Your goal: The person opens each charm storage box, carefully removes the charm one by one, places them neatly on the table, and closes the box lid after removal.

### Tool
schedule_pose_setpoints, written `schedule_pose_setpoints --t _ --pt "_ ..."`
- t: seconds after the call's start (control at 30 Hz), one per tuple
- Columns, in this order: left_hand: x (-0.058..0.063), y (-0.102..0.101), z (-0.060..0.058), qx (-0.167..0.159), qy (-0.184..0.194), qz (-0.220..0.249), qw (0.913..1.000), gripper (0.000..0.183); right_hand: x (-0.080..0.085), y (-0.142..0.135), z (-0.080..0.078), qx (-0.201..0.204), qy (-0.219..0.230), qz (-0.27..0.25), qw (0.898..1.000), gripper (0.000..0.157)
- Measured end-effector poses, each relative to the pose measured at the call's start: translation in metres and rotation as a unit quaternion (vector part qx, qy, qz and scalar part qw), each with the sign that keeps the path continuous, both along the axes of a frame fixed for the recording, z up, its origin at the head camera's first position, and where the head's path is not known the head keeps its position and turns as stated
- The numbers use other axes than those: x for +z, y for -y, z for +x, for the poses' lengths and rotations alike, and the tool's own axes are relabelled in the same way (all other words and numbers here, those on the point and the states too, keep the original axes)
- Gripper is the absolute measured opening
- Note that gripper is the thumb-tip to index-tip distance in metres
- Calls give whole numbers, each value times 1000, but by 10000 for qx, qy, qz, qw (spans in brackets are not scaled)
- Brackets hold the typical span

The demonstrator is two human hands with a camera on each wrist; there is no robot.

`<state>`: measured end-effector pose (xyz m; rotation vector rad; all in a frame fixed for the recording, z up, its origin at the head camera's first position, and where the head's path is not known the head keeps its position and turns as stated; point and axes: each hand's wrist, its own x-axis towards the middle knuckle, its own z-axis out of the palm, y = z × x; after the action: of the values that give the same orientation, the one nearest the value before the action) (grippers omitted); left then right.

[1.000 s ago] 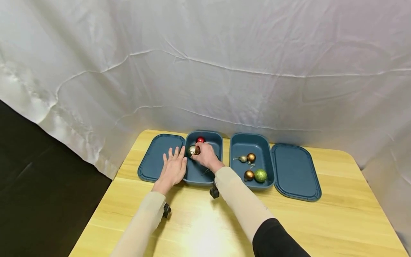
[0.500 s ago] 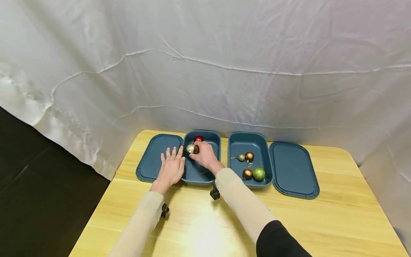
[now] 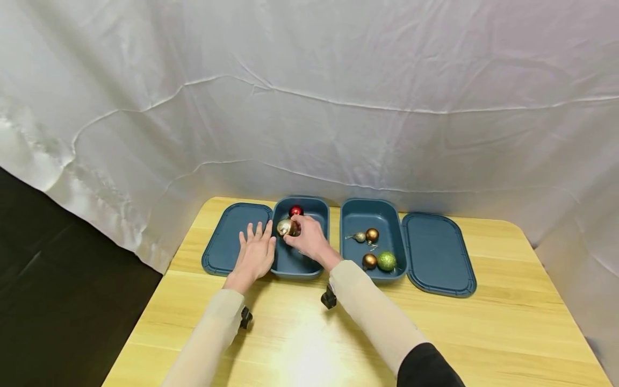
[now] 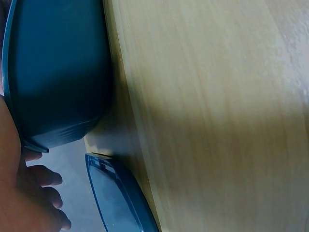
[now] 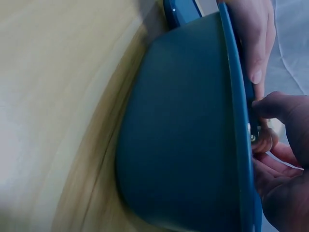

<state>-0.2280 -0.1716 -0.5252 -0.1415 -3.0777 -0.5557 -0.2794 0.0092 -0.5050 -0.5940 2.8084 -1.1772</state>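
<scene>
My right hand (image 3: pixel 310 239) reaches into the left blue box (image 3: pixel 290 273) and pinches a shiny gold Christmas bauble (image 3: pixel 284 228) between thumb and fingers. A red bauble (image 3: pixel 295 210) lies just behind it, near the back wall. My left hand (image 3: pixel 255 252) lies with fingers spread at that box's left rim, over the edge of a flat blue lid (image 3: pixel 221 247). In the right wrist view, the box wall (image 5: pixel 178 125) hides the lower part of the grip. The left wrist view shows the box's outer side (image 4: pixel 58 63) close to my hand.
The right blue box (image 3: pixel 360 212) holds two copper baubles (image 3: pixel 372 235), a small gold bauble (image 3: pixel 359 237) and a glittery green bauble (image 3: pixel 386 261). A second lid (image 3: pixel 439 255) lies to its right. A pale curtain (image 3: pixel 309 107) hangs behind the wooden table (image 3: pixel 290 344).
More of the gold bauble's pale side shows in my right hand, and that wrist has drawn slightly right and towards me. My left hand keeps its place while the head view shifts a little.
</scene>
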Motion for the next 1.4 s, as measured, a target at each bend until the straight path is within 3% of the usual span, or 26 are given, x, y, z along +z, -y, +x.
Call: schedule_pose_setpoints --t 0.43,0.87,1.4 --pt "-1 1 0 0 44 95 9999 59 0 -11 26 -349 265 -1063 9934 48" --pt "0 0 1 -1 -26 145 9999 58 6 -33 52 -112 427 -1220 9915 49" --pt "-2 1 2 -7 -71 213 9997 58 4 -47 93 139 268 -1534 9877 51"
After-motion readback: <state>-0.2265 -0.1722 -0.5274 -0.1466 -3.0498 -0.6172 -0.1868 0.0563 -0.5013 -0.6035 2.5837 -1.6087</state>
